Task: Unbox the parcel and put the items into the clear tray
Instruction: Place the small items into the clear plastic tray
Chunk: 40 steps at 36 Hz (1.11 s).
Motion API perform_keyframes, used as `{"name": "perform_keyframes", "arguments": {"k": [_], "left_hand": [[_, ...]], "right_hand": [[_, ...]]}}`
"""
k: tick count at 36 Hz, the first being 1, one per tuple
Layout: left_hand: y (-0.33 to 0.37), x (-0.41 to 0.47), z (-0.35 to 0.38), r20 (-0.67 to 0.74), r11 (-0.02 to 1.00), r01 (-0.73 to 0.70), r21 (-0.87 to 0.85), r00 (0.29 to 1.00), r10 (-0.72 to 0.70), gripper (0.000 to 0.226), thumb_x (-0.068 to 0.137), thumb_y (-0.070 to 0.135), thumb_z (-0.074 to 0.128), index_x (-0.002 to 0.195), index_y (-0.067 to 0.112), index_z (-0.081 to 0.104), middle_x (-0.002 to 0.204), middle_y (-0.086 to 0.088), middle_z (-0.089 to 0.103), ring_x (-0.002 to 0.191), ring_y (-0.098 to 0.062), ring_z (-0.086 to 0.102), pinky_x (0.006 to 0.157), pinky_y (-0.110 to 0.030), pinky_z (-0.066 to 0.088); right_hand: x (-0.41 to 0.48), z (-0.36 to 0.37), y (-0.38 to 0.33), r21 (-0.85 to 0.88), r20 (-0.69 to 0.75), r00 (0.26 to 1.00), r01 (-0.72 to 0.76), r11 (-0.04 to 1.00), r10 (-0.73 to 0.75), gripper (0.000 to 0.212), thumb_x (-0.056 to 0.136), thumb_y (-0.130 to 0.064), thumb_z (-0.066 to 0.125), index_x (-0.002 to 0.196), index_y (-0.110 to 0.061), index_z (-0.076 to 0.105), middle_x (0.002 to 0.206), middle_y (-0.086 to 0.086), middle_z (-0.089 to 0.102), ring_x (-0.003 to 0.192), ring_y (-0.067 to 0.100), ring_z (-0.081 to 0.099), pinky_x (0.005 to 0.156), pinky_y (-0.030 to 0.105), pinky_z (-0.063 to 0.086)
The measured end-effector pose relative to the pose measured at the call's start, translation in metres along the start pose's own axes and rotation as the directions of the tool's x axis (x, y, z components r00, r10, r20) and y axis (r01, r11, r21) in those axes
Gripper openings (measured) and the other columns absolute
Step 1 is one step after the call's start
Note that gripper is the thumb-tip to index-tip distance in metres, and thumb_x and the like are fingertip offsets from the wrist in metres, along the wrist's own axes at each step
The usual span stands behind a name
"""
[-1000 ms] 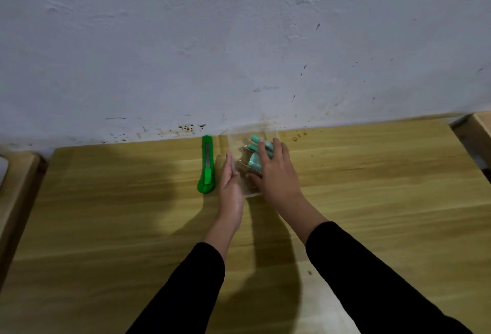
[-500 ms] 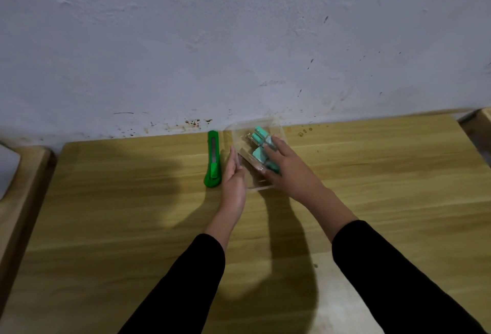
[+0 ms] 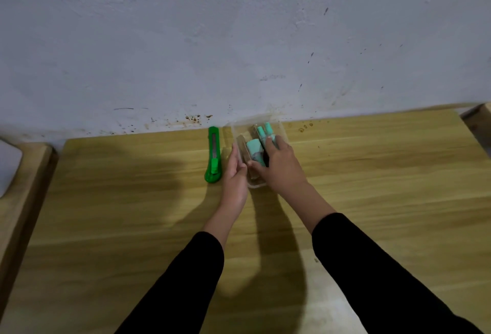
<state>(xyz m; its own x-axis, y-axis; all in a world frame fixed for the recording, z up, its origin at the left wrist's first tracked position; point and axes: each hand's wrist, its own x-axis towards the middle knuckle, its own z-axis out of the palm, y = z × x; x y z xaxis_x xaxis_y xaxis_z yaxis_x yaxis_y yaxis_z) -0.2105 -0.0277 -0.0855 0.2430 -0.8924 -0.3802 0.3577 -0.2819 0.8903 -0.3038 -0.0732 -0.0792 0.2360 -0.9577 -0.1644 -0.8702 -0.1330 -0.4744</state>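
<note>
The clear tray sits at the far edge of the table, close against the wall. Inside it lie teal items, two slim ones side by side toward the far end and a wider one nearer, with a clear piece along the left wall; what they are is too blurred to tell. The right hand reaches into the tray from the near right, palm down, its fingers curled onto the teal items. The left hand stands on edge against the tray's left wall, fingers straight and pressed together, thumb at the near rim. Both sleeves are black. A green knife lies just left of the left hand, pointing at the wall
</note>
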Motion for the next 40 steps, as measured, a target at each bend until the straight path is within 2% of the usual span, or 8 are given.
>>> {"name": "perform_keyframes", "arguments": {"k": [4, 8, 17, 24, 30, 33, 38, 40], "left_hand": [[-0.002, 0.000, -0.001, -0.016, 1.000, -0.002, 0.021, 1.000, 0.002, 0.055, 0.097, -0.008, 0.027, 0.148, 0.013, 0.019, 0.157, -0.003, 0.019, 0.143, -0.013, 0.020, 0.107, -0.017, 0.026], [0.001, 0.000, -0.001, -0.004, 0.999, 0.013, 0.036, 1.000, -0.013, 0.053, 0.098, -0.006, 0.028, 0.148, 0.009, 0.018, 0.156, -0.003, 0.021, 0.142, -0.014, 0.022, 0.093, -0.007, 0.029], [-0.004, 0.001, -0.004, 0.009, 0.979, -0.018, 0.204, 1.000, 0.016, 0.051, 0.099, -0.001, 0.031, 0.148, 0.012, 0.020, 0.156, 0.001, 0.021, 0.140, -0.008, 0.023, 0.105, -0.015, 0.025], [-0.005, 0.005, -0.009, 0.013, 0.970, -0.013, 0.244, 1.000, 0.010, 0.053, 0.099, 0.000, 0.032, 0.148, 0.014, 0.020, 0.154, 0.002, 0.026, 0.126, 0.001, 0.028, 0.105, -0.016, 0.027], [-0.008, 0.010, -0.013, 0.011, 0.938, -0.016, 0.345, 1.000, 0.013, 0.052, 0.100, 0.007, 0.033, 0.149, 0.020, 0.019, 0.152, 0.007, 0.027, 0.122, 0.005, 0.026, 0.073, 0.009, 0.033], [-0.008, 0.010, -0.012, 0.016, 0.929, -0.024, 0.369, 1.000, 0.019, 0.052, 0.101, 0.009, 0.033, 0.149, 0.022, 0.018, 0.153, 0.007, 0.026, 0.119, 0.008, 0.028, 0.076, 0.008, 0.033], [-0.003, 0.009, -0.010, 0.021, 0.894, -0.027, 0.447, 1.000, 0.020, 0.053, 0.101, 0.009, 0.032, 0.149, 0.021, 0.016, 0.144, 0.006, 0.033, 0.065, 0.032, 0.043, 0.054, 0.005, 0.036], [0.006, 0.010, -0.010, 0.018, 0.843, -0.020, 0.537, 1.000, 0.012, 0.054, 0.100, 0.010, 0.033, 0.150, 0.022, 0.016, 0.149, 0.004, 0.030, 0.087, 0.020, 0.046, 0.060, 0.001, 0.039]], "right_hand": [[-0.008, -0.011, 0.013, 0.120, 0.089, 0.994, 0.053, 0.991, -0.064, 0.074, 0.088, -0.037, 0.057, 0.146, -0.016, 0.017, 0.157, 0.011, 0.006, 0.142, 0.029, 0.018, 0.113, 0.038, 0.024], [-0.014, -0.012, 0.024, 0.081, 0.135, 0.977, 0.152, 0.985, -0.162, 0.075, 0.084, -0.025, 0.064, 0.145, -0.018, 0.021, 0.158, 0.008, 0.001, 0.144, 0.025, 0.012, 0.114, 0.033, 0.017], [-0.005, 0.002, 0.025, -0.058, -0.057, 0.974, 0.217, 0.974, -0.220, 0.055, 0.072, -0.023, 0.075, 0.119, -0.001, 0.056, 0.129, 0.016, 0.055, 0.128, 0.027, 0.044, 0.108, 0.034, 0.036], [0.003, 0.007, 0.016, -0.088, -0.177, 0.959, 0.206, 0.975, -0.219, 0.034, 0.078, -0.020, 0.068, 0.104, 0.001, 0.064, 0.116, 0.017, 0.064, 0.119, 0.029, 0.051, 0.103, 0.032, 0.039], [0.002, 0.011, 0.014, -0.049, -0.212, 0.957, 0.193, 0.980, -0.199, 0.036, 0.074, -0.017, 0.072, 0.105, 0.002, 0.065, 0.116, 0.019, 0.063, 0.119, 0.032, 0.052, 0.104, 0.031, 0.036], [0.002, 0.011, 0.014, -0.042, -0.206, 0.959, 0.189, 0.981, -0.194, 0.039, 0.075, -0.018, 0.072, 0.108, 0.002, 0.064, 0.119, 0.018, 0.062, 0.121, 0.031, 0.050, 0.106, 0.030, 0.034], [0.002, 0.005, 0.007, -0.043, -0.147, 0.979, 0.137, 0.990, -0.142, 0.044, 0.079, -0.021, 0.069, 0.117, -0.001, 0.059, 0.129, 0.015, 0.057, 0.126, 0.026, 0.045, 0.108, 0.030, 0.032], [0.002, 0.001, 0.003, -0.037, -0.103, 0.987, 0.117, 0.992, -0.121, 0.041, 0.080, -0.017, 0.067, 0.117, -0.001, 0.058, 0.128, 0.014, 0.056, 0.126, 0.025, 0.045, 0.107, 0.030, 0.034]]}}
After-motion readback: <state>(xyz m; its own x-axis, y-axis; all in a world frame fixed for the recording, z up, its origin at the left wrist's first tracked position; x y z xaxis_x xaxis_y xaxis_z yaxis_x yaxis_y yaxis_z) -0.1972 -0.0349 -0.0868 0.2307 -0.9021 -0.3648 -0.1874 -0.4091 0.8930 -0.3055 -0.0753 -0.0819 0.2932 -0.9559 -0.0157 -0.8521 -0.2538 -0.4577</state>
